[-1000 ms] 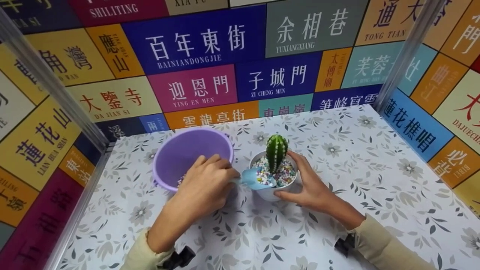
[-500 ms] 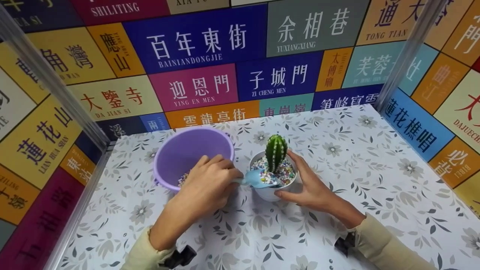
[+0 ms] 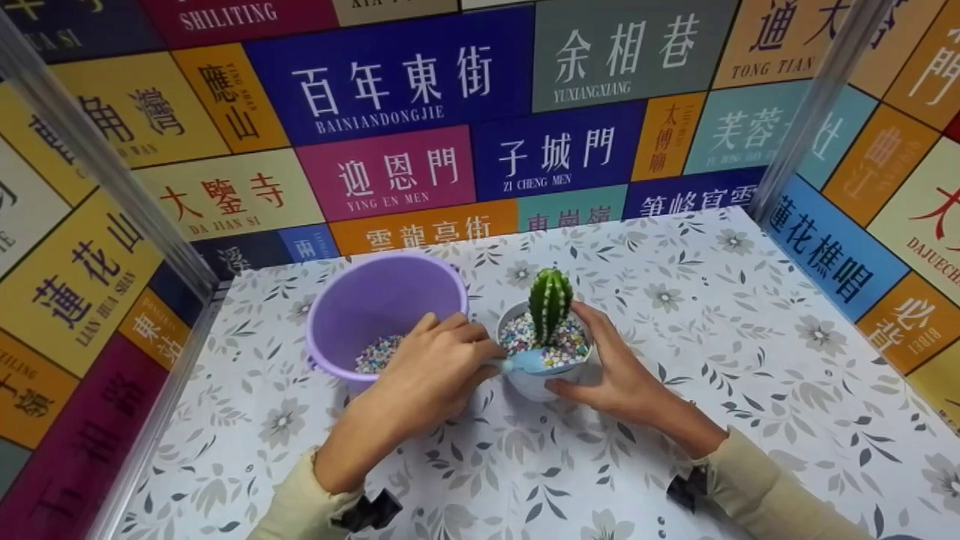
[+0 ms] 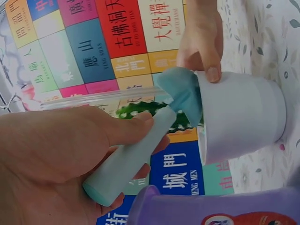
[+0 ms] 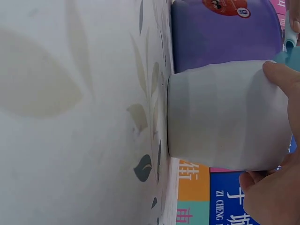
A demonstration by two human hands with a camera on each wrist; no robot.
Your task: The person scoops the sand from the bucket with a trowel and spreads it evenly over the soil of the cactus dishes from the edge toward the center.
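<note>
My left hand grips the handle of a small light-blue scoop. The scoop's blade tilts over the near left rim of a white pot. Inside the pot a green ribbed cactus stands upright, ringed by multicoloured pebbles. From the right, my right hand holds the pot near its rim, thumb in front and fingers around the far side. The right wrist view shows the pot's base on the table. Behind my left hand is a purple bucket with more small pebbles at its bottom.
A table with a floral white cover bears the pot and bucket. Panels with coloured street-name signs rise along the back and sides. Metal posts stand at the back corners. A small pink pebble lies by the pot's base.
My left hand has moved slightly right and the scoop's blade has tipped, its heap of pebbles now in the pot. More pebbles show in the bucket. My right hand keeps its hold.
</note>
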